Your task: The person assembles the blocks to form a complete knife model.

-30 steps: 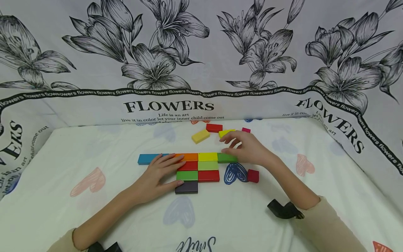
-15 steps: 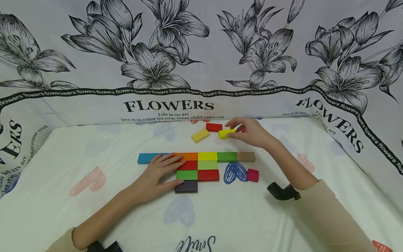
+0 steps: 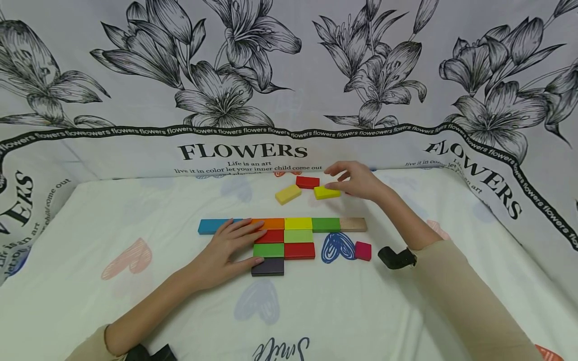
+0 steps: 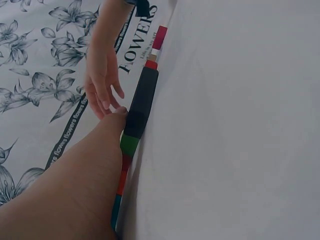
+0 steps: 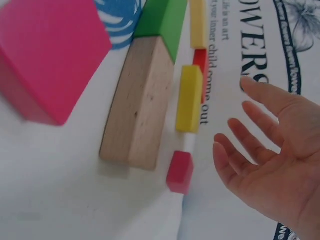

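Observation:
My left hand (image 3: 220, 259) rests with straight, spread fingers on a flat layout of wooden blocks. Its fingers overlap the blue block (image 3: 212, 226), the orange block (image 3: 273, 223) and a red block (image 3: 274, 236); the thumb lies at the black block (image 3: 267, 268). To the right, the top row continues with yellow (image 3: 298, 223), green (image 3: 326, 224) and bare wood-coloured (image 3: 353, 224) blocks. Beyond that row my right hand (image 3: 358, 181) hovers with loosely bent fingers and nothing in them, near a bright yellow block (image 3: 327, 193). Below it is a small pink block (image 5: 180, 172), mostly hidden in the head view.
A pale yellow block (image 3: 288, 194) and a red block (image 3: 308, 182) lie loose at the back. A larger-looking pink block (image 3: 363, 251) sits alone right of the layout. A printed flower cloth (image 3: 244, 153) hangs behind the white, heart-patterned sheet (image 3: 180, 321).
My right hand has left the top row, uncovering the wood-coloured block at its right end, and moved back to the loose blocks. My left hand stays put.

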Motion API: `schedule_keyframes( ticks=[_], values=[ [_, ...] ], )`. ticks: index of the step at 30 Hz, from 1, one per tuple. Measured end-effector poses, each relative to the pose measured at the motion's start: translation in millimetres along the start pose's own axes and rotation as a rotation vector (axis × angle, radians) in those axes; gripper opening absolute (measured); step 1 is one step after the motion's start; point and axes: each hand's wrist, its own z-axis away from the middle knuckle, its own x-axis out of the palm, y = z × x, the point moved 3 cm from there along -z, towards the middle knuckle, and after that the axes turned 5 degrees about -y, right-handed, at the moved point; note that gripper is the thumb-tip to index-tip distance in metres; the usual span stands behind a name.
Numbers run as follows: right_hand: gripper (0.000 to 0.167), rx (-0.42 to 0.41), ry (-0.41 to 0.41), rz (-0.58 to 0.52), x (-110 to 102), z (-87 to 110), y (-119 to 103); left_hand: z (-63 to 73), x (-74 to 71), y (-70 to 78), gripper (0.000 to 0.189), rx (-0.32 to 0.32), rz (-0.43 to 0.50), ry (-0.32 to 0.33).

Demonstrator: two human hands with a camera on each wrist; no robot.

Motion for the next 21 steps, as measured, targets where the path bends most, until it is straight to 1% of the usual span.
schedule_keyframes(
  ticks=[5, 10, 21],
  values=[
    [0.05, 0.015, -0.023, -0.029, 0, -8.2, 12, -0.1, 0.0, -0.3, 0.064, 0.0, 0.002, 0.003],
    [0.047, 0.032, -0.063, -0.072, 4, -16.6, 21, 0.0, 0.0, -0.4, 0.064, 0.002, 0.008, 0.002],
    [0.042, 0.047, -0.114, -0.098, 11, -25.0, 28, 0.3, -0.4, -0.1, 0.064, -0.001, 0.002, -0.001]
  ],
)
